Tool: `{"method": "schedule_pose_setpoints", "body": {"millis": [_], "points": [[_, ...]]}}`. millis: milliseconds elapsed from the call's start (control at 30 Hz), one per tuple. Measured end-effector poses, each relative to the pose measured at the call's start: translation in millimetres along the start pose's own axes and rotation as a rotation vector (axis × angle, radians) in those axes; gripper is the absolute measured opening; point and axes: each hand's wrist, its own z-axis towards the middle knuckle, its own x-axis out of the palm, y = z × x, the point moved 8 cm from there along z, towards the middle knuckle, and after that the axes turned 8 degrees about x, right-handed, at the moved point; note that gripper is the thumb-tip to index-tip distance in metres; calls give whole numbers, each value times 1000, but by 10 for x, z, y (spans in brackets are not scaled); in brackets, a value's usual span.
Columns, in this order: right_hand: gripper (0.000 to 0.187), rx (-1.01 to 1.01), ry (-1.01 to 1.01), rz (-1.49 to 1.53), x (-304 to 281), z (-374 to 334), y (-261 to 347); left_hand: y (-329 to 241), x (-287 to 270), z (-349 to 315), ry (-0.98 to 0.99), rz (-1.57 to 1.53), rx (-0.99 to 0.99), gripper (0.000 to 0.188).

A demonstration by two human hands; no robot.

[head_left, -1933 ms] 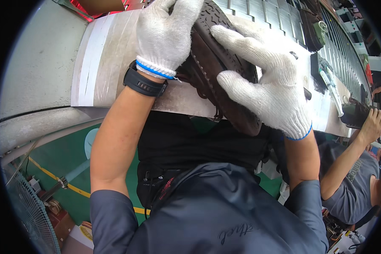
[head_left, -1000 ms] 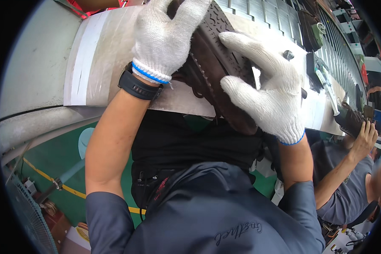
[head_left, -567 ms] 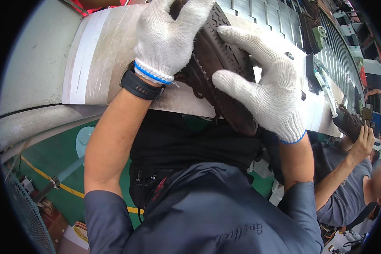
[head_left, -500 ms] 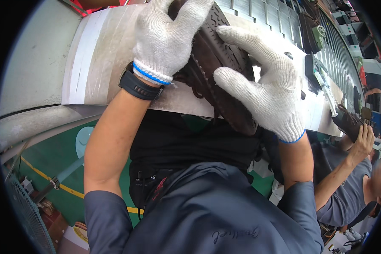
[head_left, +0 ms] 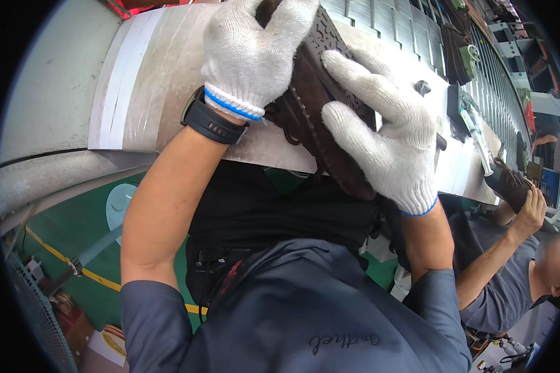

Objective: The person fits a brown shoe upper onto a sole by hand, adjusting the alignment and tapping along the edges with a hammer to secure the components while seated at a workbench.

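Note:
A dark brown shoe (head_left: 317, 124) is tilted on its side above the pale bench edge, its treaded sole (head_left: 326, 37) turned up and to the right. One rounded end points toward my lap. My left hand (head_left: 249, 53), in a white knitted glove, is closed around the far end; some of its fingers are hidden behind the shoe. My right hand (head_left: 386, 121), gloved the same way, lies against the sole with thumb and fingers stretched apart. Its thumb tip rests near the stitched edge. Laces (head_left: 290, 133) hang at the shoe's left side.
The pale bench top (head_left: 162, 81) runs under my hands, with metal rollers (head_left: 398, 25) beyond. On the right are a black box (head_left: 457, 102), a white brush-like tool (head_left: 476, 133) and a co-worker's hand (head_left: 530, 205) on another dark shoe (head_left: 510, 183). A fan (head_left: 40, 311) stands lower left.
My right hand has shifted slightly down along the sole, its index finger now lower. My left hand has moved a little right. The shoe stays nearly in place.

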Motion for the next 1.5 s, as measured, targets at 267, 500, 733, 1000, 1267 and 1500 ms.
{"method": "schedule_pose_setpoints", "body": {"millis": [267,500,733,1000,1267,1500], "points": [[52,-54,39,-58,11,-24,47,13,1,-8,-9,63,25,29],[53,-43,62,-64,-57,-59,44,40,113,3,29,6,-23,31],[48,219,126,221,-141,233,-347,-75,144,13,76,-59,-66,33],[48,245,156,214,-30,238,-378,-18,98,19,17,-12,47,32],[52,188,63,144,-56,228,-307,-8,128,14,42,50,9,32],[72,145,275,240,-90,164,-423,18,132,-14,38,-45,9,33]]}}
